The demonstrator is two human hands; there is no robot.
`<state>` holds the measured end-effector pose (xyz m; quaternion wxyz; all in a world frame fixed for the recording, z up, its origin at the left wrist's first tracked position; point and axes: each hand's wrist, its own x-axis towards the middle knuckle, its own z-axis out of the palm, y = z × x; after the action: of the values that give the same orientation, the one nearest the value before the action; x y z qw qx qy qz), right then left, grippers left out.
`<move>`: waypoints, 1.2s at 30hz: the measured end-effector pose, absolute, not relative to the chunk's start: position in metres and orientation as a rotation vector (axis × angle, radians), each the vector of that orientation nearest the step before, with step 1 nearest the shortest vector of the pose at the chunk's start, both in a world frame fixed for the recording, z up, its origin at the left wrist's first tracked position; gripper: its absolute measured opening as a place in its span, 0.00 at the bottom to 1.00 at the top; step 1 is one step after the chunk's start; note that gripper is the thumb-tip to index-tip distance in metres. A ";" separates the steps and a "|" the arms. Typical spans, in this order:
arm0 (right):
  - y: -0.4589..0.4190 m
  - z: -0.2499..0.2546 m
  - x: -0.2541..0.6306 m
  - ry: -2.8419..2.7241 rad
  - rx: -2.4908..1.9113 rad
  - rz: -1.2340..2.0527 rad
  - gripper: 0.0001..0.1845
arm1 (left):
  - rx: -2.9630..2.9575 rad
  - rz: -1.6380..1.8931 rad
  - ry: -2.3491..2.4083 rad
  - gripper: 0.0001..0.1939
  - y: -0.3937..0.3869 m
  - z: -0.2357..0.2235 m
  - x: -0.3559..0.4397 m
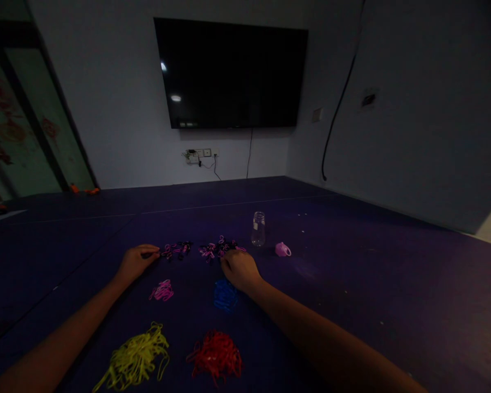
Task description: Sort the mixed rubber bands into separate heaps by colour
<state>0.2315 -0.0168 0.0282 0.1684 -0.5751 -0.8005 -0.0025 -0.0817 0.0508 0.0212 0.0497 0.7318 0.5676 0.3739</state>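
Observation:
My left hand [136, 264] is at the left edge of a small pile of pink and black rubber bands [175, 250]. Its thumb and index finger come together in a pinch there; what lies between the tips is too small to make out. Over the near right side of a second pink and black pile [213, 250] rests my right hand [241, 270], curled downward, its fingertips hidden. Close in front of its wrist lie blue rubber bands [225, 296]. A small heap of pink bands [162, 291] is below my left hand.
Nearer me are heaps of yellow bands [137, 357] and red bands [216, 355]. Beyond my right hand, a clear glass bottle [258, 232] stands upright beside a pink cap with a ring [282, 249]. A television [233, 76] hangs on the wall behind the dark purple surface [352, 305].

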 end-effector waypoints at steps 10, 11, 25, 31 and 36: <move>-0.016 0.026 0.232 -2.273 -1.618 -0.012 0.16 | 2.231 1.133 1.708 0.14 0.051 0.021 -0.084; -0.016 0.026 0.232 -2.273 -1.617 -0.012 0.16 | 2.226 1.146 1.711 0.14 0.051 0.021 -0.084; -0.015 0.025 0.233 -2.275 -1.607 -0.031 0.17 | 1.887 0.939 1.442 0.19 0.038 0.057 -0.076; -0.014 0.024 0.233 -2.272 -1.621 -0.020 0.16 | 1.988 0.372 1.168 0.08 0.012 0.087 -0.060; -0.014 0.024 0.233 -2.278 -1.630 -0.025 0.16 | 2.018 0.276 1.184 0.09 0.007 0.089 -0.060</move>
<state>0.2329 -0.0141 0.0243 0.1693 -0.5734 -0.8016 -0.0090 -0.0596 0.0075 0.0891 0.3830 0.7912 0.4643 0.1082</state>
